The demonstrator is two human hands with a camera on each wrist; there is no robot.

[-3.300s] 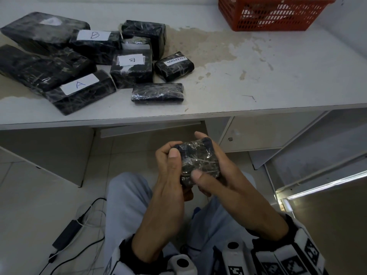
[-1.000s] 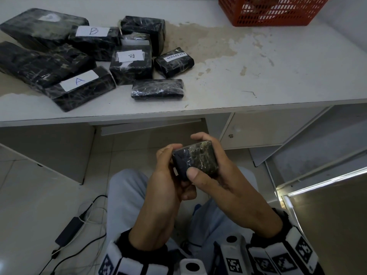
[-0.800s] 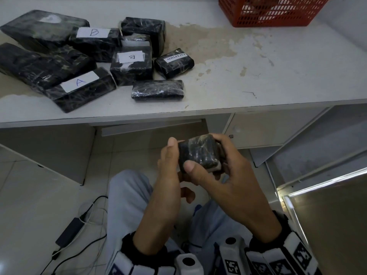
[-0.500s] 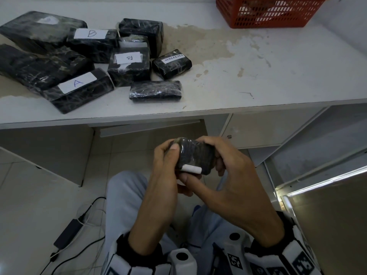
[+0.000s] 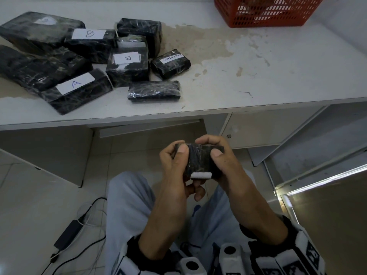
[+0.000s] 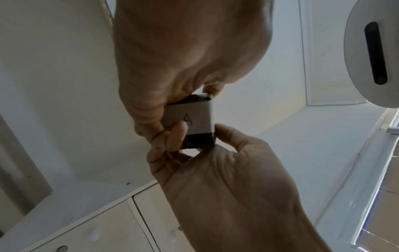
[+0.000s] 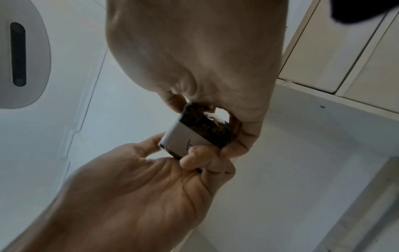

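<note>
A small black plastic-wrapped parcel sits above the lap, nearer than the white table. The left hand pinches its left side and the right hand its right, fingers curled tight, thumbs on top. Its white paper label marked A faces down.

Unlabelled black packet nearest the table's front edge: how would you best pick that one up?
Probably from above, fingers on its two short ends. The packet lies flat on the table, both ends clear; the nearer B packet and the EXCEPTION packet crowd its back edge, so pinching front to back looks tighter.
</note>
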